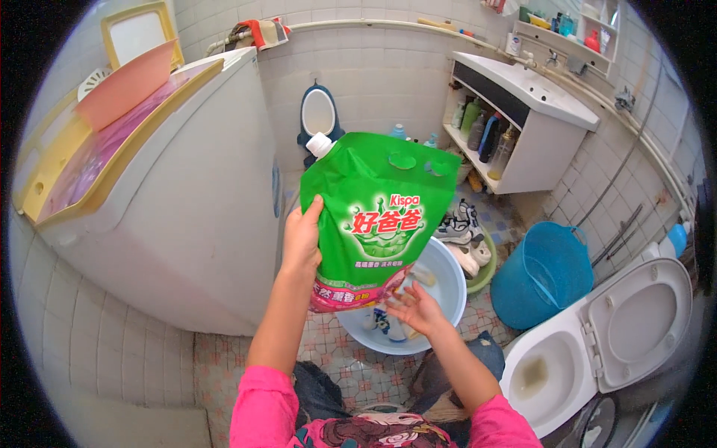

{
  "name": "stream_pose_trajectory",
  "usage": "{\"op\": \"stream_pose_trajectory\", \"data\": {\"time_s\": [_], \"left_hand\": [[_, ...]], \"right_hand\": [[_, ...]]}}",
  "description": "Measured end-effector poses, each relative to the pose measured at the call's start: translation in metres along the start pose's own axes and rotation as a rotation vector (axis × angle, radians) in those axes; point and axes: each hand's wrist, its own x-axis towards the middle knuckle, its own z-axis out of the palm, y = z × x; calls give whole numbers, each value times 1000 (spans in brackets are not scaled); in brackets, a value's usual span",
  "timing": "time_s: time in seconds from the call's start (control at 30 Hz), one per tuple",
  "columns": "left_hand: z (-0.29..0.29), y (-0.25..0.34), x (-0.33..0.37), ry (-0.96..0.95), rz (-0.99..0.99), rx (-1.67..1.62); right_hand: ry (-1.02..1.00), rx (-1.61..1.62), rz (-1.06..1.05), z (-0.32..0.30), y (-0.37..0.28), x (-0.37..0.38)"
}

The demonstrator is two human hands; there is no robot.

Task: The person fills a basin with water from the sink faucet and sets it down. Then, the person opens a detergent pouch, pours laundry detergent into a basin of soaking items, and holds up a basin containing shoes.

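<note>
A large green laundry detergent pouch (373, 187) with a white screw cap (320, 145) at its upper left corner is held up in front of me, its pink lower end toward me. My left hand (301, 240) grips the pouch by its left edge, thumb on the front face. Close to the lower right end of the pouch, my right hand (420, 308) is open with its fingers apart; whether the fingertips touch the pouch is hard to tell. Partly hidden behind the pouch, a light blue basin (451, 295) on the floor contains shoes (382, 322).
At left stands a white washing machine (179, 194). A green basin (489, 272) of shoes sits beyond the blue one. To the right are a blue bucket (544, 272) and a toilet (545, 373) with its lid up. A sink cabinet (549, 142) fills the far right corner.
</note>
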Motion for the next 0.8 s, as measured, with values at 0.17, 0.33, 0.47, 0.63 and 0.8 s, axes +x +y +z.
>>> {"op": "stream_pose_trajectory", "data": {"time_s": [0.17, 0.33, 0.47, 0.63, 0.8], "left_hand": [[-2, -3, 7, -34, 62, 67], [-1, -2, 3, -55, 78, 87], [-7, -9, 6, -53, 80, 5], [-15, -10, 9, -136, 25, -107], [-5, 3, 0, -129, 55, -111]], "right_hand": [[-34, -674, -402, 12, -32, -16], [3, -966, -546, 59, -38, -26], [-83, -1099, -800, 85, -45, -11], [-106, -1076, -941, 93, -41, -13], [-71, -949, -1012, 110, -22, -31]]}}
